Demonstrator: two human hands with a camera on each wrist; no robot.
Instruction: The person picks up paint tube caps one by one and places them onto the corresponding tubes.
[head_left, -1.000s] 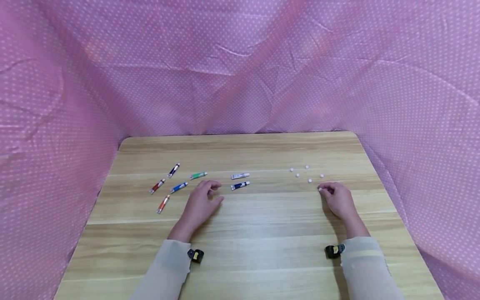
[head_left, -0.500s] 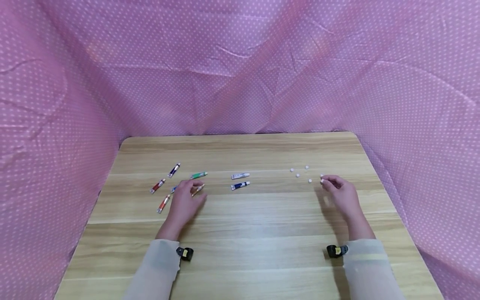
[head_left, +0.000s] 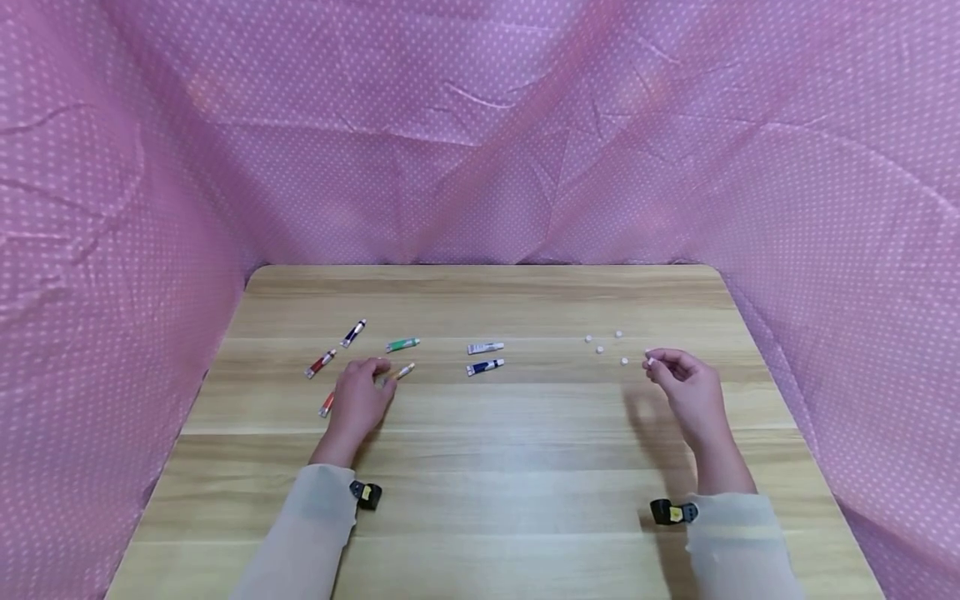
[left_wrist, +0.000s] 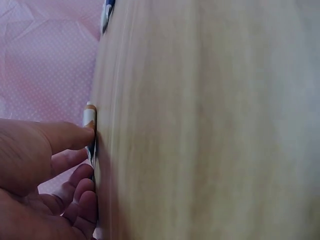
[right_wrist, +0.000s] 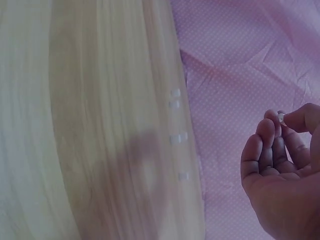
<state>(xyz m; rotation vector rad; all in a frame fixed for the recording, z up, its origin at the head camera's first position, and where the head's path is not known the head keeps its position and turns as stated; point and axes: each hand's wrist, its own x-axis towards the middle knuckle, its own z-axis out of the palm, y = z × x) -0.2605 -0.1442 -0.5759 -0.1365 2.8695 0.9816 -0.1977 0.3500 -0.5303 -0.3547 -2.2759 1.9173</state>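
The right wrist view shows clearly what the head view barely does: your right hand (right_wrist: 285, 185) pinches a small white cap (right_wrist: 281, 118) above the table (head_left: 510, 483). At left, your left hand (head_left: 357, 402) touches the yellow tube (head_left: 406, 372), white and orange-banded toward its tip, by thumb; I cannot tell whether fingers grip it. It now hides the blue tube visible half a second ago.

Yellow tube (head_left: 406, 371) partly behind left hand (head_left: 358, 404)
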